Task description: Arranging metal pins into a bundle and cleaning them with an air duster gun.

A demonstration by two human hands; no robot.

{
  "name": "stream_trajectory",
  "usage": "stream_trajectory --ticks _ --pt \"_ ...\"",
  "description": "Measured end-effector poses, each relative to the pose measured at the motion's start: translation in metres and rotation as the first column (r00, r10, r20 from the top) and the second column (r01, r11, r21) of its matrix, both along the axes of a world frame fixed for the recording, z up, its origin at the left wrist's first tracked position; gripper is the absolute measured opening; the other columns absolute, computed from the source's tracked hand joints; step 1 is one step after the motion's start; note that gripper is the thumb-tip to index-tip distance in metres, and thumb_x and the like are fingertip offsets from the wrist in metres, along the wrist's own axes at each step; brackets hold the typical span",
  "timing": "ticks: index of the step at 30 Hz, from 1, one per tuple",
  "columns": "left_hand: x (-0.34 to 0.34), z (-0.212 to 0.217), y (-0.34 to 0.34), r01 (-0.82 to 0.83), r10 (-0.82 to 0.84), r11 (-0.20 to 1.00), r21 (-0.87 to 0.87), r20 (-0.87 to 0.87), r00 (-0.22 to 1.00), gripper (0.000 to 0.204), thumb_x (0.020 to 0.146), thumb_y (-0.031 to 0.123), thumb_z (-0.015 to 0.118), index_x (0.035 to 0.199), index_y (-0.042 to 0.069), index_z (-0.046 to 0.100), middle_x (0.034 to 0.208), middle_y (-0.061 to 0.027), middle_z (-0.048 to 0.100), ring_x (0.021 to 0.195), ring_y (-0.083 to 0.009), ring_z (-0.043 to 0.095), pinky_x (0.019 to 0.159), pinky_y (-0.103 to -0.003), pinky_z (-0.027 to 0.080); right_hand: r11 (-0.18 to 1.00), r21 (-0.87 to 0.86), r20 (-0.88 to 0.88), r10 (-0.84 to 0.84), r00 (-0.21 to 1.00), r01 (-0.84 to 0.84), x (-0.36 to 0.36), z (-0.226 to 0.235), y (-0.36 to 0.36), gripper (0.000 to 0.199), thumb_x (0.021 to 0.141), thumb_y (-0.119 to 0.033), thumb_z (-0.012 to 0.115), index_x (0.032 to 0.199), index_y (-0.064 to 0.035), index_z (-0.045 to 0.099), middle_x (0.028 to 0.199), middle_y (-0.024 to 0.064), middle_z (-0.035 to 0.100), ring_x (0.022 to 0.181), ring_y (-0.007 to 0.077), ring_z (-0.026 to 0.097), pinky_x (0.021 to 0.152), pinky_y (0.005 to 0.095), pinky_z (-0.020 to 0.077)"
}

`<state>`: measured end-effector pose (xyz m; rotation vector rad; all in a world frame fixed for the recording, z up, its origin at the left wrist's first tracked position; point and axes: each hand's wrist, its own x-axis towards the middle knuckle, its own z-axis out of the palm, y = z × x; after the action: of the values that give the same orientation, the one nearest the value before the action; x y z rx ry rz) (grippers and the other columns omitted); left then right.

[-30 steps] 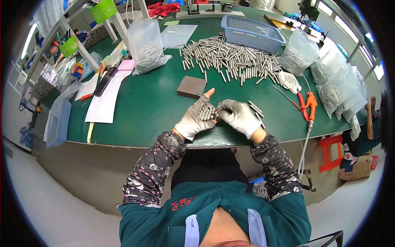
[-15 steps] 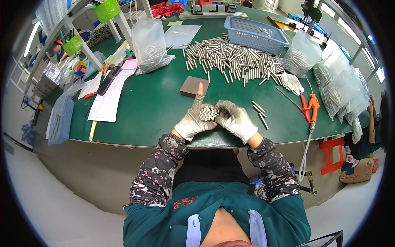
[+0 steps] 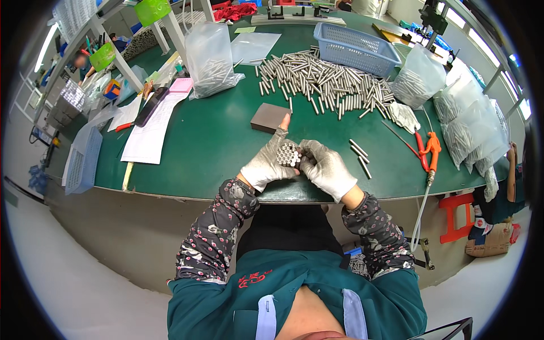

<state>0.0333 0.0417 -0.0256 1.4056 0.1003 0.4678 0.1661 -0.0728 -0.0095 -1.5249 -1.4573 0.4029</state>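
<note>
A: Rods (image 3: 288, 153), a small bundle, sit end-up between both gloved hands at the near bench (image 3: 198, 147) edge. Left hand (image 3: 265, 164) cups them, forefinger straight; right hand (image 3: 326, 167) presses in from the right.

B: And what's left?

A: Most, I'd judge: the far pile (image 3: 323, 82) is big, and three loose rods (image 3: 360, 154) lie right of the hands.

We wear pale grey knitted gloves on the left hand (image 3: 265, 164) and the right hand (image 3: 328, 168), the left one cut open at the forefinger tip. Our sleeves are dark with a small pink flower print. Over them sits a teal-green work top with a red embroidered mark and light blue straps.
</note>
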Motion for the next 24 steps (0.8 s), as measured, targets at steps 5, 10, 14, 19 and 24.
stream_trajectory --ticks 5,10,14,19,24 --pt "0.002 -0.004 -0.003 -0.029 0.029 1.0 0.0 0.017 0.999 0.116 0.058 -0.003 0.077 0.143 0.022 0.002 0.094 -0.0001 0.055 0.084 -0.0096 0.052 0.078 -0.023 0.044 0.998 -0.056 -0.12 -0.028 0.992 0.022 -0.004 0.006 -0.001 0.027 0.077 -0.004 0.051 0.104 -0.0005 0.052 0.085 0.017 0.063 0.081 0.0307 0.063 0.071 0.0346 0.05" --pt "0.004 -0.002 -0.007 -0.124 0.129 0.983 0.136 -0.031 0.991 0.108 0.058 -0.005 0.069 0.143 0.021 0.008 0.089 0.0021 0.055 0.078 -0.008 0.052 0.076 -0.022 0.043 0.999 -0.049 -0.092 0.001 0.996 -0.005 0.001 0.008 -0.005 0.023 0.079 -0.003 0.055 0.102 0.0012 0.053 0.079 0.0088 0.061 0.067 0.0106 0.058 0.061 0.024 0.0472" --pt "0.007 -0.004 -0.007 -0.142 0.156 0.972 0.188 -0.063 0.986 0.102 0.059 -0.004 0.067 0.142 0.022 0.014 0.085 0.0025 0.055 0.075 -0.0071 0.051 0.073 -0.021 0.043 0.996 -0.09 -0.1 -0.035 0.994 0.026 0.003 0.004 -0.003 0.02 0.079 -0.002 0.054 0.098 0.0012 0.053 0.073 0.0084 0.06 0.063 0.0114 0.058 0.06 0.0247 0.0472" --pt "0.006 -0.004 -0.007 -0.146 0.172 0.957 0.251 -0.084 0.981 0.1 0.059 -0.004 0.065 0.142 0.022 0.016 0.083 0.003 0.053 0.074 -0.007 0.05 0.072 -0.021 0.043 0.988 -0.103 0.033 -0.113 0.993 0.116 0.004 0.016 -0.003 0.019 0.076 -0.008 0.053 0.094 -0.0034 0.057 0.083 0.0148 0.064 0.079 0.0309 0.062 0.069 0.0361 0.0493" --pt "0.005 -0.003 -0.005 -0.071 0.084 0.983 0.171 -0.073 0.994 0.103 0.06 -0.01 0.063 0.143 0.018 0.01 0.101 0.001 0.053 0.08 -0.0065 0.05 0.075 -0.02 0.043 0.997 0.082 0.46 -0.047 0.887 0.011 0.004 0.046 0.005 0.013 0.068 -0.007 0.062 0.081 -0.0056 0.062 0.072 0.0091 0.057 0.074 0.0275 0.057 0.066 0.0359 0.0455"
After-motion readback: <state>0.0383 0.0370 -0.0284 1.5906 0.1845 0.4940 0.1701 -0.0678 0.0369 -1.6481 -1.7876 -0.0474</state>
